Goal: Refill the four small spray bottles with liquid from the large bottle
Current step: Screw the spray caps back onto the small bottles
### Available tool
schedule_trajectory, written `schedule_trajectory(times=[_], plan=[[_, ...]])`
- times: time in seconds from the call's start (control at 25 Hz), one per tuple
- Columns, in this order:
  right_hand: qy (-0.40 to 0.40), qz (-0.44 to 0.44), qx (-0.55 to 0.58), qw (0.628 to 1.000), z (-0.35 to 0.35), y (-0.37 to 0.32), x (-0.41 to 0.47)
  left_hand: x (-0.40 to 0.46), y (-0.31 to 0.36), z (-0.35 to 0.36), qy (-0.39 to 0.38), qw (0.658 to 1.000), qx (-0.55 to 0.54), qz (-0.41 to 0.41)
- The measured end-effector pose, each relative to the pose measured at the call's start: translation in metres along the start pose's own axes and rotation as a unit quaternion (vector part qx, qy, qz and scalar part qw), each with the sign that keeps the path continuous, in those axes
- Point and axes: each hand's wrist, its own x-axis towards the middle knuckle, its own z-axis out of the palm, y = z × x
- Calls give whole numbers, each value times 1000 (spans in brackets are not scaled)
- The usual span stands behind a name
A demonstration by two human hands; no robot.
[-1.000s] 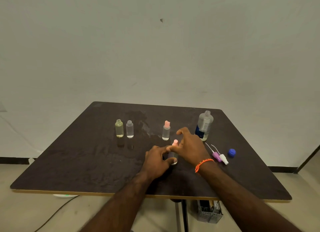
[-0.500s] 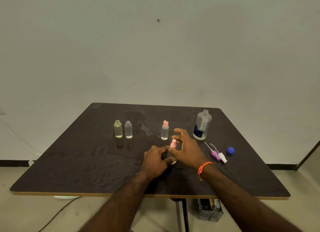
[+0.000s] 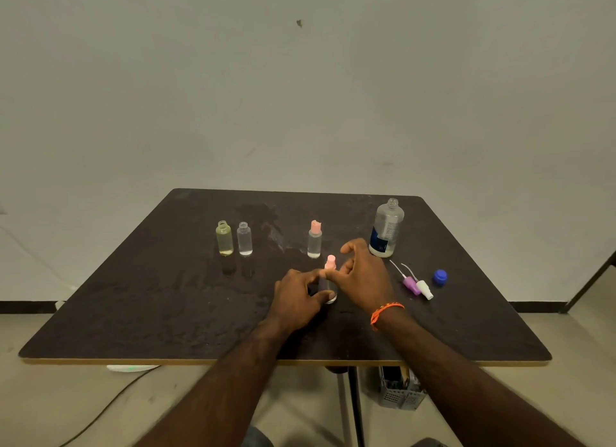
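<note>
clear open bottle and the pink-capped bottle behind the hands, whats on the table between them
No object. In the head view the stretch between the clear open bottle and the pink-capped bottle holds only dark table with a pale, wet-looking smear.

Counted items on the dark table

Four small bottles are seen: an uncapped yellowish bottle and an uncapped clear bottle left of centre, a pink-capped bottle at centre, and a second pink-capped bottle just below it. One large bottle is counted at the right. Two loose spray heads, a purple spray head and a white spray head, and one blue cap are counted. Two hands, a left hand and a right hand, are seen.
</note>
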Motion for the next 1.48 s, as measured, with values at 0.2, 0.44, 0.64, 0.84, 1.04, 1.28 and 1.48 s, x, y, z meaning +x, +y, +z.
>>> schedule_trajectory(times=[0.2,0.44,0.64,0.84,1.04,1.28,1.48], plan=[[-31,-20,45,998,6,7,-2,2,-5,3,-2,1000,18,9],[54,2,4,999,13,-6,-10,-2,-1,3,16,1000,13,-16],[57,35,22,998,24,-6,-13,0,2,-8,20,998,66,-14],[15,81,94,992,51,-20,10,23,-15,-30,62,984,156,-62],[22,97,111,989,77,-24,44,68,-45,-42,73,983,154,-62],[9,66,85,994,90,-20,59,106,-61,-39,55,983,164,-56],[-8,49,75,996,88,-19,62,117,-76,-35,42,983,171,-43]])
